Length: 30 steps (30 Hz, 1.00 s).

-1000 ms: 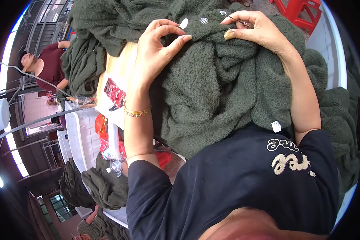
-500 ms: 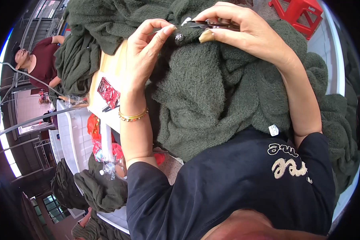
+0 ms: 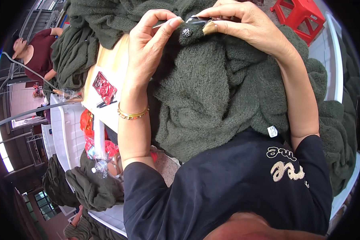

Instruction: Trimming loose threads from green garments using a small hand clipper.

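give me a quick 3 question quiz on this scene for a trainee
1. True or false: the left hand wears a gold bangle at the wrist.
2. What sits on the dark green knitted garment between the two hands? A) a zip B) a small sparkly button C) a safety pin
3. What lies on the pale table left of the garment?

Key
1. True.
2. B.
3. A red-cased phone. The right hand pinches a thin metal tool at the fabric beside the button.
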Each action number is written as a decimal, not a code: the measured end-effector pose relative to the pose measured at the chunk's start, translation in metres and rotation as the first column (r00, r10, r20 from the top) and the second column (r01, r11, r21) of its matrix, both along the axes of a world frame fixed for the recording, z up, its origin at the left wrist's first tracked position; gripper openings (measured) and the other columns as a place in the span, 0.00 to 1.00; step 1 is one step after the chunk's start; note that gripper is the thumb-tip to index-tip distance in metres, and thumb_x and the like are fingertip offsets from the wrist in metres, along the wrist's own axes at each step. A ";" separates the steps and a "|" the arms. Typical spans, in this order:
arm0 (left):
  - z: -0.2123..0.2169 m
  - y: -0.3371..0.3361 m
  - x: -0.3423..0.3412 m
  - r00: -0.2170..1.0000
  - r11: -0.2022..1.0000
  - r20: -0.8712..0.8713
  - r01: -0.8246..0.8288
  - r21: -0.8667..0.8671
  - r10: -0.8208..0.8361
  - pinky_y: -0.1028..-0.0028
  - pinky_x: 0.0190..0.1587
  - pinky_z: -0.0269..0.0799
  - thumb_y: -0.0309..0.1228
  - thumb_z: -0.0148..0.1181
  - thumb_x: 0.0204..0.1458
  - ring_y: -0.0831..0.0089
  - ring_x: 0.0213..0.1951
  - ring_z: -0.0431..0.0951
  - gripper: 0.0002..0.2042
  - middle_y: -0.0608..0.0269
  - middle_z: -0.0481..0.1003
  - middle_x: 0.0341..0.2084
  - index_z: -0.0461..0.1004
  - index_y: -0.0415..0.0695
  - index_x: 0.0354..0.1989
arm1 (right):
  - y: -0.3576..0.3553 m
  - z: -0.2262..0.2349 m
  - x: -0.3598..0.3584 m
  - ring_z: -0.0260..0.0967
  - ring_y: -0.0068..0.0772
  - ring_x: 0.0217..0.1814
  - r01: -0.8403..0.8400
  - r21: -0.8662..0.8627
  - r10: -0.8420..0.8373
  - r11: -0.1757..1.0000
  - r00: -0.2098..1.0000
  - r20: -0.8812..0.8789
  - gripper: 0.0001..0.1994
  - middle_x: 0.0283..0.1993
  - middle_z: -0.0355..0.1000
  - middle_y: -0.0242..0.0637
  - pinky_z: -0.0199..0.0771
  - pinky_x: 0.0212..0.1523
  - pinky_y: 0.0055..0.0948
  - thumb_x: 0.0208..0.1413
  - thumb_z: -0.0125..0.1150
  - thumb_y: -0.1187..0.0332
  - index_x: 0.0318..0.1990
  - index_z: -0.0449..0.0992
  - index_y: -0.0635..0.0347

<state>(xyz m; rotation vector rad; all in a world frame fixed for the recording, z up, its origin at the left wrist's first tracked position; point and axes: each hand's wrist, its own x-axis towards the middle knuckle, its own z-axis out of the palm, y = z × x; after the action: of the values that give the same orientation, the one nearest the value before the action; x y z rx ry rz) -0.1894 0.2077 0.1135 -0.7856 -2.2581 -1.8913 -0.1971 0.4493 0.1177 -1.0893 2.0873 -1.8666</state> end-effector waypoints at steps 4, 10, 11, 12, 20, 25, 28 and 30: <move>0.000 0.001 0.000 1.000 1.000 -0.023 0.017 0.005 -0.017 0.89 0.36 0.65 0.25 0.58 0.57 0.89 0.34 0.71 0.05 0.73 0.74 0.33 0.74 0.39 0.40 | -0.004 -0.009 0.000 0.73 0.26 0.47 -0.086 -0.134 0.107 0.987 0.981 0.162 0.12 0.44 0.73 0.37 0.72 0.48 0.23 0.58 0.57 0.76 0.49 0.73 0.70; 0.003 0.007 0.004 0.999 0.999 -0.021 0.041 -0.023 -0.042 0.82 0.48 0.65 0.23 0.56 0.57 0.80 0.42 0.71 0.05 0.65 0.73 0.38 0.73 0.36 0.39 | -0.013 -0.034 -0.031 0.74 0.29 0.47 -0.452 -0.248 0.237 0.857 0.772 -0.590 0.12 0.47 0.70 0.40 0.73 0.48 0.24 0.59 0.55 0.78 0.50 0.73 0.71; 0.003 0.006 0.004 0.999 0.999 -0.028 0.031 -0.039 -0.033 0.82 0.48 0.64 0.22 0.56 0.57 0.80 0.42 0.71 0.04 0.65 0.73 0.38 0.73 0.36 0.39 | -0.015 -0.035 -0.033 0.74 0.29 0.47 -0.456 -0.248 0.241 0.855 0.772 -0.588 0.12 0.47 0.70 0.40 0.73 0.48 0.24 0.59 0.55 0.78 0.50 0.73 0.71; 0.002 0.003 0.003 0.999 0.999 -0.026 0.027 -0.038 -0.028 0.82 0.48 0.64 0.22 0.56 0.57 0.80 0.42 0.71 0.04 0.65 0.73 0.38 0.73 0.36 0.39 | -0.016 -0.035 -0.033 0.74 0.30 0.47 -0.478 -0.253 0.253 0.841 0.761 -0.597 0.12 0.48 0.70 0.39 0.73 0.48 0.24 0.59 0.55 0.78 0.50 0.73 0.71; 0.014 0.015 0.016 0.980 1.000 0.197 -0.020 -0.017 0.023 0.86 0.37 0.63 0.24 0.54 0.59 0.87 0.34 0.69 0.04 0.71 0.72 0.33 0.72 0.39 0.39 | -0.016 -0.035 -0.032 0.73 0.29 0.44 -0.317 -0.227 0.038 0.921 0.652 -0.757 0.10 0.42 0.73 0.39 0.72 0.47 0.24 0.57 0.57 0.77 0.45 0.76 0.68; 0.009 0.010 0.012 0.973 0.998 0.232 -0.029 0.060 0.015 0.86 0.39 0.63 0.25 0.53 0.59 0.86 0.36 0.69 0.04 0.70 0.73 0.34 0.73 0.39 0.40 | -0.007 -0.010 0.009 0.72 0.30 0.43 -0.033 -0.085 0.031 0.996 0.999 -0.027 0.09 0.35 0.75 0.37 0.69 0.46 0.27 0.55 0.59 0.75 0.43 0.79 0.65; 0.016 0.015 0.012 0.976 0.998 0.214 -0.052 0.020 0.047 0.84 0.42 0.63 0.26 0.53 0.60 0.84 0.38 0.70 0.05 0.69 0.73 0.35 0.73 0.39 0.41 | 0.003 -0.014 0.004 0.72 0.27 0.43 0.024 0.077 -0.003 0.997 0.964 -0.267 0.09 0.35 0.75 0.37 0.70 0.44 0.24 0.55 0.59 0.75 0.44 0.78 0.64; 0.019 0.012 0.007 0.974 0.998 0.218 -0.055 -0.019 0.057 0.81 0.43 0.65 0.28 0.53 0.60 0.82 0.41 0.71 0.08 0.68 0.74 0.38 0.73 0.40 0.44 | 0.003 -0.016 0.007 0.72 0.25 0.41 0.093 0.081 -0.068 0.992 0.961 -0.269 0.10 0.35 0.75 0.35 0.69 0.42 0.22 0.55 0.60 0.75 0.44 0.78 0.65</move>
<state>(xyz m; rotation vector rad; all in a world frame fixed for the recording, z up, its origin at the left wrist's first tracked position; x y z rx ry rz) -0.1820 0.2193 0.1320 -0.5319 -2.3898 -2.0288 -0.1899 0.4520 0.1020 -1.3149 2.3697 -1.7186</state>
